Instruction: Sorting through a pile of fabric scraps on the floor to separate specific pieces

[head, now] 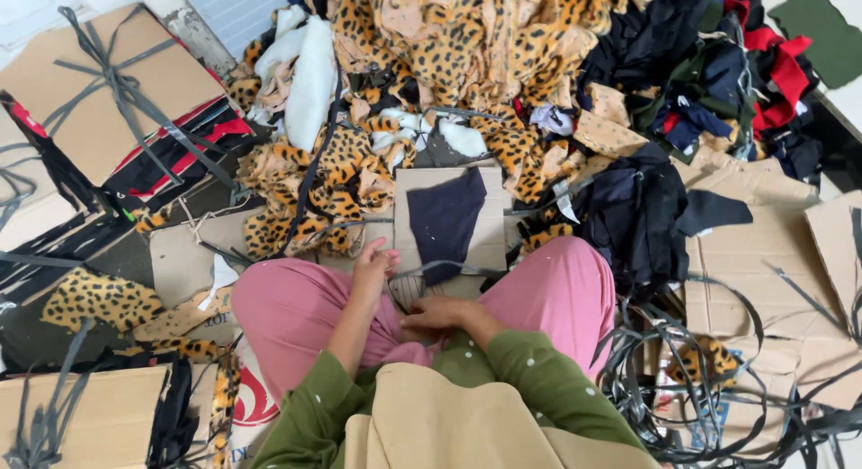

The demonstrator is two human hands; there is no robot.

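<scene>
Pretty much everything here is cloth or cardboard. The dark navy piece (444,219) looks like soft matt knit fabric, lying on a flat cardboard sheet (492,225) that's plain brown, dull and a bit rough. The big leopard-print heap (431,47) is thin cloth, matt, crumpled all over. A few white scraps (310,78) look fuzzier, like fleece. The black straps (682,379) on the right are plastic, smooth with a slight sheen. The bundled boxes (99,83) are the same dull cardboard, tied with flat grey plastic bands. The pink trousers (287,307) look like smooth soft cotton, and the green sleeves (539,379) are matt knit.
</scene>
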